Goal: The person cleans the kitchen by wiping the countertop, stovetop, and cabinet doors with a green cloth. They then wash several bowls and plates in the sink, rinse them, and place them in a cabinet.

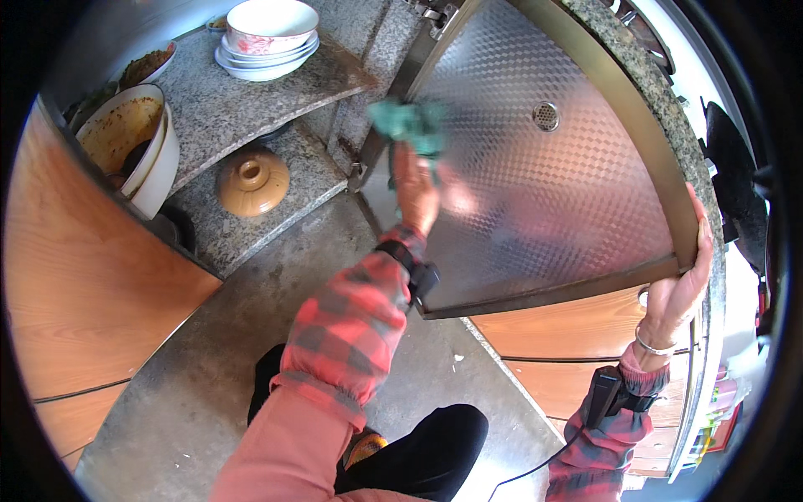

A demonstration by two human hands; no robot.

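My left hand (415, 191) grips a green cloth (411, 122), blurred, against the hinge side of an opened cabinet door. The door's inner face (552, 188) is shiny metal with a checked texture and a small round perforated vent (546, 117). At the door's free edge, my right hand (680, 282) holds the metal frame (687, 232), its fingers reaching up along the outer side. A bracelet circles the right wrist, and dark straps sit on both forearms.
On the upper granite shelf (251, 113) are stacked white bowls and plates (270, 37), a food bowl (148, 66) and stained white bowls (150, 169). A brown ceramic lid (253, 182) lies on the lower shelf. Wooden cabinet doors (94, 263) flank the floor (263, 351). A granite countertop (640, 69) runs along the right.
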